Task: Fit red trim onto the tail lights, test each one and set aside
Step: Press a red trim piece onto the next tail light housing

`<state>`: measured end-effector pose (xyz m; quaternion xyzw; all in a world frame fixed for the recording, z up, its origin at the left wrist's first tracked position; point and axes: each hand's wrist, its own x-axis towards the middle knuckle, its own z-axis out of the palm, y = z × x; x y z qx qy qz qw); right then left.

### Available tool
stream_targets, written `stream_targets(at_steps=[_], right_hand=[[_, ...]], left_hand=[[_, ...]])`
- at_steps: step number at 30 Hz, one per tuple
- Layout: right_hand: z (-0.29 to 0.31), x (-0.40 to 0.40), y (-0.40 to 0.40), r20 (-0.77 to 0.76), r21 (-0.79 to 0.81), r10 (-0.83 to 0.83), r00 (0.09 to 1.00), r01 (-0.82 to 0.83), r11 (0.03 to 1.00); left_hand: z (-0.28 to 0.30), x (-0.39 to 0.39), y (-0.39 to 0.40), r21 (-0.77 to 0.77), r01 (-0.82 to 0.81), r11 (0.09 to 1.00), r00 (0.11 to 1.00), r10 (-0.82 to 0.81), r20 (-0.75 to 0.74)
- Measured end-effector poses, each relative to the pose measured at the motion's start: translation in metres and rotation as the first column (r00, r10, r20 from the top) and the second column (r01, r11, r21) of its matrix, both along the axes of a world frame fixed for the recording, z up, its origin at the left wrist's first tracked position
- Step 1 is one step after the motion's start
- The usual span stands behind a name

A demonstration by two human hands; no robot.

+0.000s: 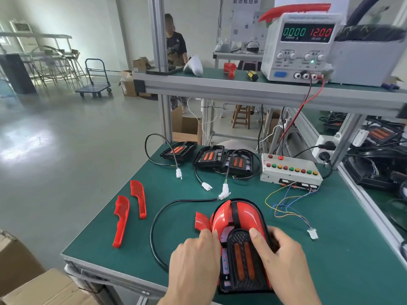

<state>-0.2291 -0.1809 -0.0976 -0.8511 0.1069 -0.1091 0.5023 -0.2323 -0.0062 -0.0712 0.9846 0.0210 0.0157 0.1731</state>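
A black tail light point(241, 256) with two orange reflectors lies near the front edge of the green table point(123, 245). Red trim point(246, 216) covers its far end. My left hand point(196, 263) grips its left side, fingers on the left red trim piece point(217, 223). My right hand point(284, 258) holds the right side, thumb pressing on the black grille. Another red trim piece point(201, 221) sticks out just left of the light. Two loose red trim pieces point(120, 221) point(138, 198) lie further left. Three untrimmed tail lights point(178, 151) point(209, 158) point(239, 162) sit at the back.
A test box point(290, 170) with coloured buttons stands at the back right, thin wires ending in a white plug point(312, 234). A power supply point(301, 47) reading 12.00 sits on the upper shelf. Cardboard boxes point(37, 287) stand left of the table. A person stands behind the bench.
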Motion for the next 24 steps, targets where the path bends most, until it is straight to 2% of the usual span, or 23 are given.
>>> stream_targets(at_steps=[6, 10, 14, 18, 21, 24], right_hand=[[-0.003, -0.001, 0.004, -0.006, -0.012, -0.003, 1.0, 0.002, 1.0], [-0.003, 0.0, 0.003, -0.011, 0.029, 0.001, 1.0, -0.001, 1.0], [-0.003, 0.0, 0.005, -0.013, 0.053, 0.027, 1.0, -0.026, 0.998], [-0.004, 0.001, 0.008, -0.01, 0.06, 0.035, 0.999, -0.034, 0.998], [-0.005, 0.001, 0.007, -0.012, 0.065, 0.038, 0.999, -0.037, 0.997], [-0.006, 0.001, 0.007, -0.01, 0.068, 0.04, 0.999, -0.039, 0.997]], left_hand=[[-0.011, -0.003, -0.011, -0.01, 0.007, 1.0, 0.999, -0.007, -0.035], [-0.019, -0.004, -0.01, -0.112, -0.02, 0.993, 0.99, 0.035, 0.133], [-0.015, 0.001, -0.003, -0.29, 0.08, 0.954, 0.94, 0.024, 0.34], [-0.014, 0.012, -0.001, -0.29, 0.209, 0.934, 0.897, -0.065, 0.438], [-0.017, 0.015, -0.001, -0.344, 0.231, 0.91, 0.876, -0.041, 0.481], [-0.022, 0.015, -0.003, -0.307, 0.251, 0.918, 0.839, -0.048, 0.542]])
